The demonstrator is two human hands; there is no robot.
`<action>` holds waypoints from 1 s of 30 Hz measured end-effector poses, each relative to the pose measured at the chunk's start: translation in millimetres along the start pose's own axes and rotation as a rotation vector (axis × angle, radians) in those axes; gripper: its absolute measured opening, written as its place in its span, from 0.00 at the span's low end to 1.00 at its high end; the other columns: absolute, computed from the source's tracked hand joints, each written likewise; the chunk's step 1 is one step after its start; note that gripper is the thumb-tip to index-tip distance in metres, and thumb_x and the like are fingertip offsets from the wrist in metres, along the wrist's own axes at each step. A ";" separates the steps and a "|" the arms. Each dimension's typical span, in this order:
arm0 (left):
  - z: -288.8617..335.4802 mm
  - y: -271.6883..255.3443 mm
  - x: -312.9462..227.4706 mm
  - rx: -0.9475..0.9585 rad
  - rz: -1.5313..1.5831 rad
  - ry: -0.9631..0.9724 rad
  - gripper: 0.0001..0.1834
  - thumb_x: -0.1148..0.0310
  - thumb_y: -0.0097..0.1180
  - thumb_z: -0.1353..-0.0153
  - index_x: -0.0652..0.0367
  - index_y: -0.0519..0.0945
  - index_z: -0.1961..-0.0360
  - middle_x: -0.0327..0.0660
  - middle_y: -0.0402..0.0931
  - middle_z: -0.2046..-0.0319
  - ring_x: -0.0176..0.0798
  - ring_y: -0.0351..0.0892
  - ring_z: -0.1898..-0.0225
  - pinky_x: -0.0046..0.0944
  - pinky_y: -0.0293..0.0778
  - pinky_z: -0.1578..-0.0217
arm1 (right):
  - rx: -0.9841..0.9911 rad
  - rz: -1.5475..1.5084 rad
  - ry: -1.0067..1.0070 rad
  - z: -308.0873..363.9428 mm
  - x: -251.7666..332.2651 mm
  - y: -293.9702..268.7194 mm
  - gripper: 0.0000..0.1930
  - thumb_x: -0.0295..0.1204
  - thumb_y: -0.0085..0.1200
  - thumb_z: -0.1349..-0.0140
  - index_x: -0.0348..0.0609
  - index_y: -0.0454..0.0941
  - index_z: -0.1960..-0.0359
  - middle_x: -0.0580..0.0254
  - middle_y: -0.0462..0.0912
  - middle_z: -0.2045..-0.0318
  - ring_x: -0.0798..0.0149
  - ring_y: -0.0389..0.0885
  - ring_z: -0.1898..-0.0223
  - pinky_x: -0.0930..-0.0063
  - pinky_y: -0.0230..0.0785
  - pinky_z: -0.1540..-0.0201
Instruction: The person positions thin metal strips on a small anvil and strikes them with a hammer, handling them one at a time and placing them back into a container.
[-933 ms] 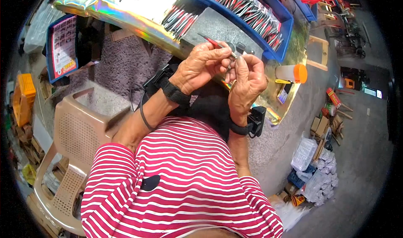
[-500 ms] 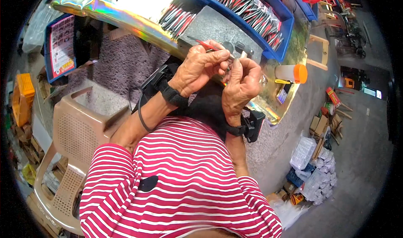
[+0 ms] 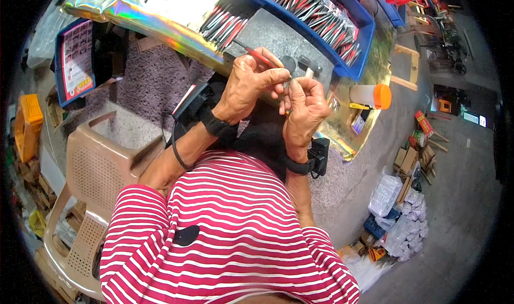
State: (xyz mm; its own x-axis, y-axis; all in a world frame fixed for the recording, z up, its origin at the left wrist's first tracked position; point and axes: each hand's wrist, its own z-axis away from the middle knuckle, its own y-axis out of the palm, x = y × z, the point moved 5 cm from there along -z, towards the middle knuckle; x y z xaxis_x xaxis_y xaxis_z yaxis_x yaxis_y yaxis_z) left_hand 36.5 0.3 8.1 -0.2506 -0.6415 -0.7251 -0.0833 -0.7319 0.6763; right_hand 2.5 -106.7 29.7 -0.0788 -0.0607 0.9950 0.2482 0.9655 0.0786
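Observation:
My left hand (image 3: 246,89) is closed around a slim red-and-black pen-shaped stick (image 3: 261,56), which slants up and left past the fingers. Right beside it, my right hand (image 3: 305,108) is closed in a pinch, its thumb and forefinger close to the left fingertips. Whatever the right fingers hold is too small to make out. Both hands are over the near edge of a grey slab (image 3: 266,29). On the slab are a dark round piece (image 3: 289,63) and a small black block (image 3: 308,64). A pile of similar red, black and grey sticks (image 3: 222,25) lies left of the slab.
A long blue tray (image 3: 368,36) full of such sticks stands behind the slab. To the right is a clear jar with an orange lid (image 3: 382,96). Shiny foil covers the table (image 3: 155,29). A beige plastic chair (image 3: 99,159) stands at left; bagged goods (image 3: 409,223) lie on the floor at right.
The red-and-black stick and my left hand have shifted slightly left, and the stick tilts more steeply. My fingertips have drawn a little apart. My right hand has moved slightly left and down.

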 end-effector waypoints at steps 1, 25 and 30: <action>-0.1 -0.1 -0.6 0.000 0.000 0.000 0.06 0.74 0.54 0.50 0.64 0.71 0.73 0.36 0.71 0.82 0.26 0.71 0.81 0.23 0.69 0.82 | -0.013 -0.039 0.025 0.1 -2.2 -0.6 0.05 0.24 0.47 0.43 0.36 0.65 0.70 0.67 0.69 0.83 0.80 0.63 0.86 0.88 0.57 0.86; 5.0 4.7 -9.0 0.006 -0.318 0.111 0.04 0.74 0.48 0.47 0.65 0.72 0.72 0.36 0.72 0.82 0.23 0.70 0.82 0.21 0.67 0.82 | -0.015 -0.201 0.187 3.4 -15.0 -3.9 0.04 0.25 0.47 0.43 0.39 0.67 0.69 0.69 0.69 0.81 0.81 0.60 0.85 0.88 0.56 0.85; 4.8 1.3 -5.2 0.003 -0.311 0.131 0.04 0.74 0.48 0.48 0.65 0.72 0.73 0.35 0.71 0.82 0.23 0.69 0.82 0.22 0.67 0.82 | 0.002 -0.207 0.209 5.1 -18.2 -3.2 0.04 0.25 0.47 0.43 0.38 0.68 0.69 0.70 0.68 0.81 0.81 0.61 0.85 0.88 0.56 0.84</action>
State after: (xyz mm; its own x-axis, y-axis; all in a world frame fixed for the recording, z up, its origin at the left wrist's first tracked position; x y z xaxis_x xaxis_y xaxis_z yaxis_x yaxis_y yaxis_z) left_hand 33.1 3.8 13.4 -0.0863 -0.4114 -0.9074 -0.1395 -0.8968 0.4199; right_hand -1.8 -107.3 11.1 0.0729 -0.3066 0.9490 0.2455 0.9278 0.2809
